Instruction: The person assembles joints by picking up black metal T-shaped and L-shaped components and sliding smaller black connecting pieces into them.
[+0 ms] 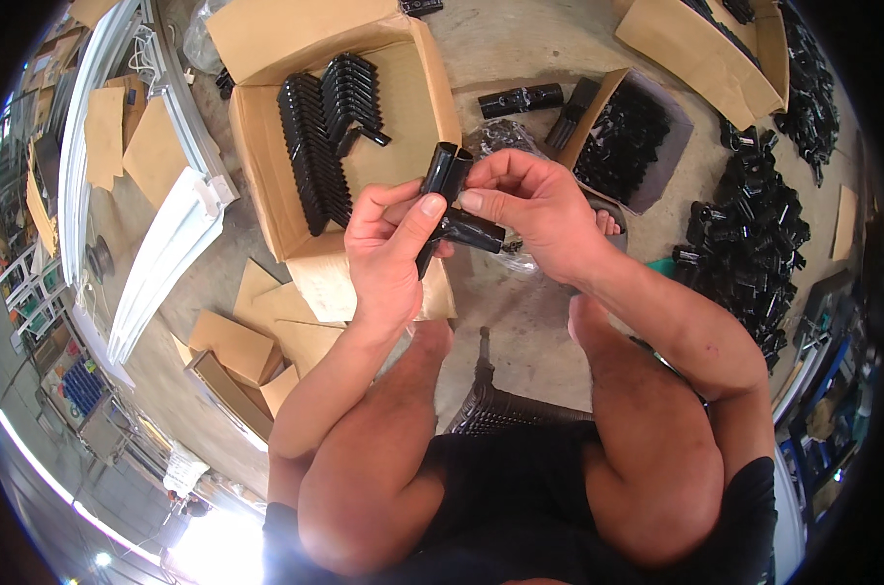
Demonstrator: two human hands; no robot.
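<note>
Black glossy tube fittings (473, 231) are held together before me, over the front edge of a cardboard box. My left hand (388, 244) is closed around them, its thumb pressed across the middle. Two short tube ends (445, 168) stand up side by side, and another arm points right. My right hand (539, 210) pinches near the upper tube end with thumb and bent forefinger; whether a small piece sits between those fingertips is hidden. Inside the open cardboard box (254, 127), black angled fittings (310, 151) stand in neat nested rows at its left and middle.
A smaller carton (586, 115) full of small black parts stands right of my hands, with loose black tubes (520, 99) beside it. Black fittings (744, 234) lie heaped on the floor at right. Flattened cardboard (232, 346) and white curved panels (169, 253) lie at left.
</note>
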